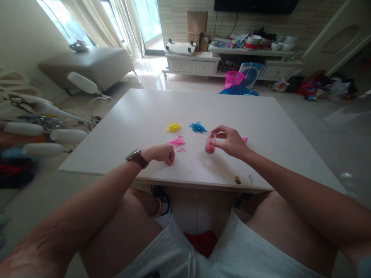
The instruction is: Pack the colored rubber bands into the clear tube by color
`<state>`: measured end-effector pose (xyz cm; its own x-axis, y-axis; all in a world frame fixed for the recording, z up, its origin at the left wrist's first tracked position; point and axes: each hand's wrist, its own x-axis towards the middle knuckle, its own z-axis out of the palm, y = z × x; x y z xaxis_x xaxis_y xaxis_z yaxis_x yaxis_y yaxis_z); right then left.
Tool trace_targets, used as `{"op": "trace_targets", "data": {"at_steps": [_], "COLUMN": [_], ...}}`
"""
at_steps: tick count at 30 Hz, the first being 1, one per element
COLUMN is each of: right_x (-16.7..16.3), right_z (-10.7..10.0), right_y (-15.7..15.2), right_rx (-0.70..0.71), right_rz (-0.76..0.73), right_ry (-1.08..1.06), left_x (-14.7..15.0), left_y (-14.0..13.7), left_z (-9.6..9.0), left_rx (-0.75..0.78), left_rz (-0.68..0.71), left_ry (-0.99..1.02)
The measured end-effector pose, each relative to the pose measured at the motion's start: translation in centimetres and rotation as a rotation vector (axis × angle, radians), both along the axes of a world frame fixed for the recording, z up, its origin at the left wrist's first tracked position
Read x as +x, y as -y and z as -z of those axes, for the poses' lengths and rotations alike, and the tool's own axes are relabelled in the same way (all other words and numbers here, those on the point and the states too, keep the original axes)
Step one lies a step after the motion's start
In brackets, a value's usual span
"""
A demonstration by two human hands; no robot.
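Observation:
My right hand grips a small clear jar between thumb and fingers, tilted on or just above the white table. Pinkish-red bits fill its lower part. My left hand has its fingers pinched together down at the tabletop, on a tiny pink rubber band that barely shows. Just beyond that hand lies a loose pile of pink rubber bands, a few of them strayed toward me. Farther back are a yellow pile and a blue pile of similar bands.
The white table spans the space before me. Near its front edge lie a small yellow-and-black figure and a clear little piece. Something pink sits behind my right hand. White lamp arms stand at the left.

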<state>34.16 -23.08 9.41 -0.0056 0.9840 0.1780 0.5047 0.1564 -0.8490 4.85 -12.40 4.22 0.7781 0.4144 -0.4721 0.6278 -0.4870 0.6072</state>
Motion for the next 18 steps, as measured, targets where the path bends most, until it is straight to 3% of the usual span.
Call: {"op": "trace_targets", "data": {"at_steps": [10,18], "right_x": [0.2,0.2], "right_z": [0.3,0.5], "right_y": [0.0,0.0], "right_rx": [0.01,0.006], "right_rz": [-0.011,-0.014], "right_ry": [0.017,0.022], "left_x": [-1.2,-0.9], "left_y": [0.0,0.0], "left_z": [0.0,0.5], "left_rx": [-0.076,-0.022], "left_rz": [-0.021,-0.006], "left_ry": [0.054,0.008]}}
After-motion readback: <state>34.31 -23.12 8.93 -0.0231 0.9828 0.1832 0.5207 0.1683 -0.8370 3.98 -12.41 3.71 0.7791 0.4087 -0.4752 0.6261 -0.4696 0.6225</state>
